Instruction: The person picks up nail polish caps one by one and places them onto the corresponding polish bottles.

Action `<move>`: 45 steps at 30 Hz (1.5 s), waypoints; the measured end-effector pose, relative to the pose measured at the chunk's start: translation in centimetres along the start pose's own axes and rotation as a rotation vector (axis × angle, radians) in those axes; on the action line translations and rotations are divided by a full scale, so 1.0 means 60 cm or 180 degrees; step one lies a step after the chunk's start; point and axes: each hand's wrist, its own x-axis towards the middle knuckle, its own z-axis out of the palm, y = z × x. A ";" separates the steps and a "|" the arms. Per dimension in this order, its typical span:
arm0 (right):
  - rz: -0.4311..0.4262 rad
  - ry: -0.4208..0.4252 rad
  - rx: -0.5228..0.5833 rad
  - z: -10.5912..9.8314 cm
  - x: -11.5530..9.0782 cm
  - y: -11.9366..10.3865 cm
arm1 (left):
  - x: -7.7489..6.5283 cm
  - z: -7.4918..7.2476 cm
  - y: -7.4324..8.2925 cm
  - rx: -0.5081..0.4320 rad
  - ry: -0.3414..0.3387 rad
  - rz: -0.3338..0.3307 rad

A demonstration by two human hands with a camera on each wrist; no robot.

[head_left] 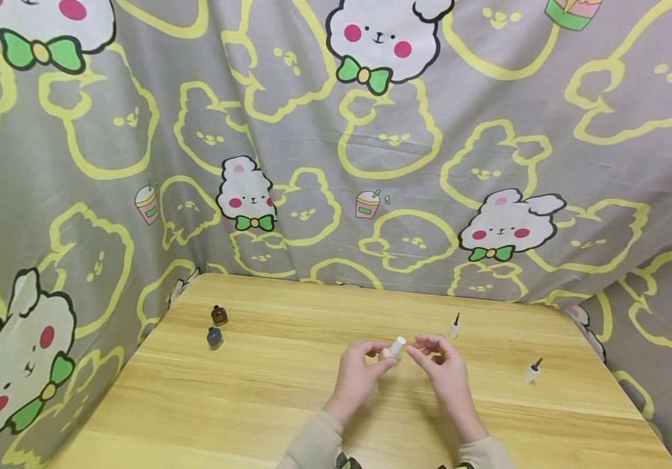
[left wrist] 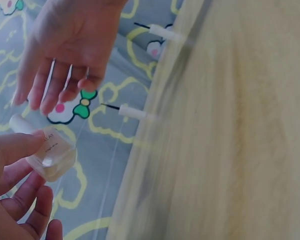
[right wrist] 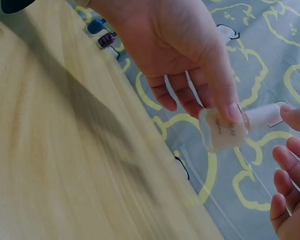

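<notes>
My left hand [head_left: 355,376] pinches a small clear glass nail polish bottle [left wrist: 57,156] with pale contents between thumb and fingers, tilted above the table. Its white cap [right wrist: 262,115] is seated on the neck and points toward my right hand [head_left: 448,374]. The right fingers are loosely bent beside the cap and hold nothing. In the right wrist view, the right thumb tip [right wrist: 292,114] is right at the cap's end. Printed lettering shows on the bottle's side.
At the left of the wooden table [head_left: 207,404] stand two uncapped bottles, one dark brown [head_left: 219,316] and one dark blue [head_left: 214,339]. To the right, two white caps [head_left: 454,329] [head_left: 531,373] stand with their dark brushes upward. A patterned curtain [head_left: 307,143] surrounds the table.
</notes>
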 end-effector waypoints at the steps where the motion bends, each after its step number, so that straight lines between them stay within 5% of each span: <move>1: -0.0043 0.0004 -0.0015 -0.002 0.000 0.000 | 0.002 -0.002 -0.002 -0.0033 0.0006 -0.0036; 31: 0.0094 0.0280 -0.0072 -0.064 0.030 0.022 | 0.040 -0.063 -0.048 -0.0259 0.0337 -0.0518; 45: 0.0075 0.0650 0.0074 -0.108 0.042 0.028 | 0.047 -0.092 -0.071 -0.0278 0.0447 -0.0653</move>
